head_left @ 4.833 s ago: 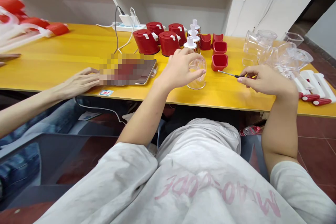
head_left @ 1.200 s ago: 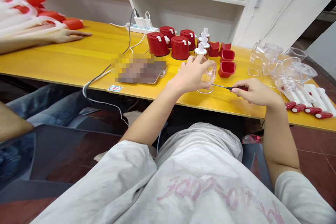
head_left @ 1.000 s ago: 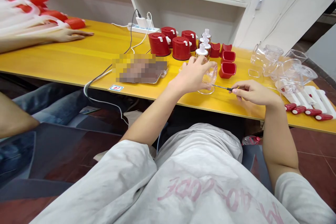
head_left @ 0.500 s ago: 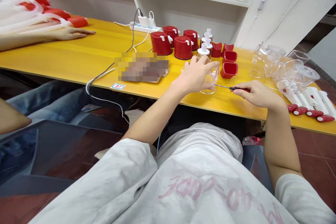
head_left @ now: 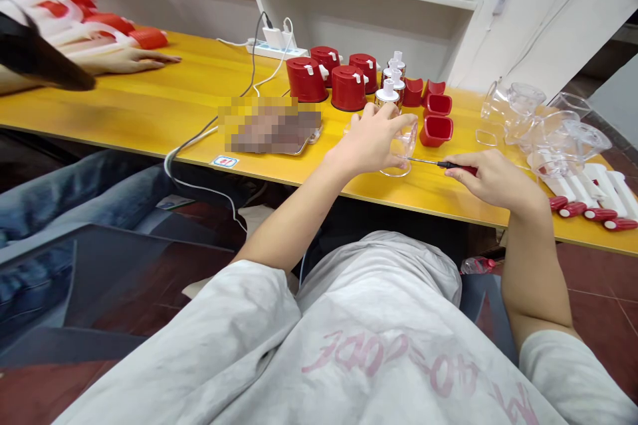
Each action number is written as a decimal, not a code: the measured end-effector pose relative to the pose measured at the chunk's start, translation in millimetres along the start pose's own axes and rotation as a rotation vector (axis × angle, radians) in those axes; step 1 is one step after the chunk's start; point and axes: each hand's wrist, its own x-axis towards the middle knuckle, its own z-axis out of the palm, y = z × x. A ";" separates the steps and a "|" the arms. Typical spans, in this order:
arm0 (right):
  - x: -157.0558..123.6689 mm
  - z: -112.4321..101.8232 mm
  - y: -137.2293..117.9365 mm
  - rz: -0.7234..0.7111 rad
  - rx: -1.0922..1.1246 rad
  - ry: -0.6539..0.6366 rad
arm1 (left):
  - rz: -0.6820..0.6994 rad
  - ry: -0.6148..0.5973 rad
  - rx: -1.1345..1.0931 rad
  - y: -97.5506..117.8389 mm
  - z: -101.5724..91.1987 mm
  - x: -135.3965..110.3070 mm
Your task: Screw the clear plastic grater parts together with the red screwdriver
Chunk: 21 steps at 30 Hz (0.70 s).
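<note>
My left hand (head_left: pixel 376 139) is wrapped over a clear plastic part (head_left: pixel 409 136) that lies on the yellow table near its front edge. The palm and fingers hide much of that part. In my right hand (head_left: pixel 488 176) is a screwdriver (head_left: pixel 438 163) with a dark red and black handle. Its thin metal shaft points left, and the tip meets the clear part beside my left thumb. Two open red cups (head_left: pixel 436 131) stand just to the right of the clear part. Behind my left hand are several white-topped cylinders (head_left: pixel 387 94).
Several red round containers (head_left: pixel 347 88) stand at the back, near a power strip (head_left: pixel 279 48) with cables. Clear plastic pieces (head_left: pixel 543 123) and white handles with red ends (head_left: pixel 593 196) lie at right. At far left, another person's hand (head_left: pixel 134 60) rests by red-and-white parts (head_left: pixel 107 25).
Both my hands keep nearly the same place on the clear part and the screwdriver. A dark blurred object has entered at the far left, over the other person's arm.
</note>
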 end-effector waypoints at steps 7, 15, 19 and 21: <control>10.8 -0.6 11.7 0.118 0.230 -0.188 | 0.009 0.026 -0.028 -4.0 3.4 2.6; 16.0 10.8 31.9 0.236 0.631 -0.471 | 0.037 0.022 -0.055 -5.5 1.2 3.3; 15.9 6.5 26.5 0.065 0.436 -0.350 | 0.057 0.025 -0.106 -13.2 3.0 5.6; 16.6 3.3 21.6 -0.002 0.295 -0.291 | 0.083 0.032 -0.127 -20.9 5.3 7.9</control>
